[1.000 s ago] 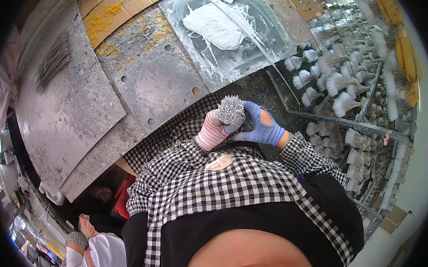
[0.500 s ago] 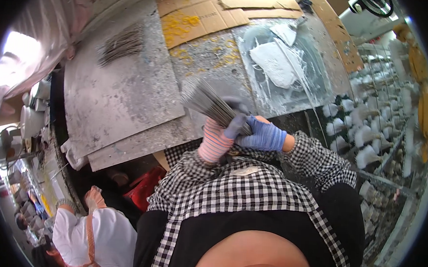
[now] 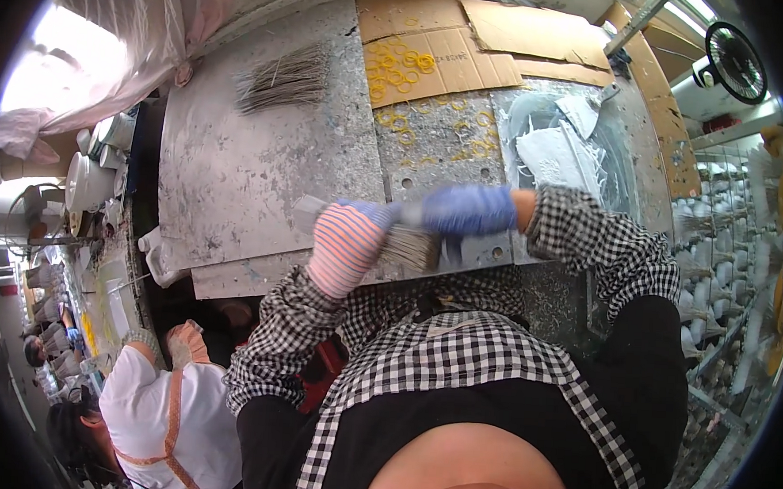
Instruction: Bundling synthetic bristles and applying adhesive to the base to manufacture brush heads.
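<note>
Right hand is now parting from left hand, centre frame, suggesting regripping.
Left is clutching the stick bundle; right is blurring, grip unclear.

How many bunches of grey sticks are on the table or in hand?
2: a loose bunch on the grey board, a held bunch at the left hand; some may be hidden.

A heap of strands is lying far left on the table, rings are resting on cardboard to its right, paste is sitting farther right, brushes are standing right of the table, and a bundle is sitting between the hands near the near edge.
</note>
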The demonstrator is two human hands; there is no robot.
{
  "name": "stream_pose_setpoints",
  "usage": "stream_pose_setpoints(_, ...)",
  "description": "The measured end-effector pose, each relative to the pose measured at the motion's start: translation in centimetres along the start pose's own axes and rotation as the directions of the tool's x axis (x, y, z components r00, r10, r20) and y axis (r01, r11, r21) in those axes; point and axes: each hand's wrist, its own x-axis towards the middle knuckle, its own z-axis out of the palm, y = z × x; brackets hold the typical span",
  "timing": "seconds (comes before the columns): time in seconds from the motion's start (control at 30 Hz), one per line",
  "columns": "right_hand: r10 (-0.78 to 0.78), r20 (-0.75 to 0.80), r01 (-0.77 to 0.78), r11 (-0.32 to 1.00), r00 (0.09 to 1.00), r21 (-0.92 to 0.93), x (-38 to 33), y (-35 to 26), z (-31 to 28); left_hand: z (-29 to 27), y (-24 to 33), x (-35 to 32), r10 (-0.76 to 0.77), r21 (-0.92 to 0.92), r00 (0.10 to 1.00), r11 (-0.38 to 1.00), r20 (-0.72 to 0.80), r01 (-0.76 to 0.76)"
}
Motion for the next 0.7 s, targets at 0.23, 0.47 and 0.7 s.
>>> stream_pose_setpoints(0.23,-0.856,-0.150,-0.223,0.042,0.495,-0.974,9.1,1.0,-17.1,-0.9,-2.4,0.1,-0.627,-0.949,0.779,0.249,-0.007,0.193)
stream_pose_setpoints(0.47,-0.809,-0.075,-0.437,-0.235,0.584,-0.869,14.2,1.3,-20.4,-1.0,-2.0,2.6,-0.599,-0.990,0.796,0.041,0.084,0.136)
stream_pose_setpoints(0.7,-0.702,-0.185,0.507,0.647,0.688,-0.569,6.4,-3.6,-8.2,-0.4,-3.5,4.5,-0.594,-0.978,0.805,0.173,-0.012,0.113)
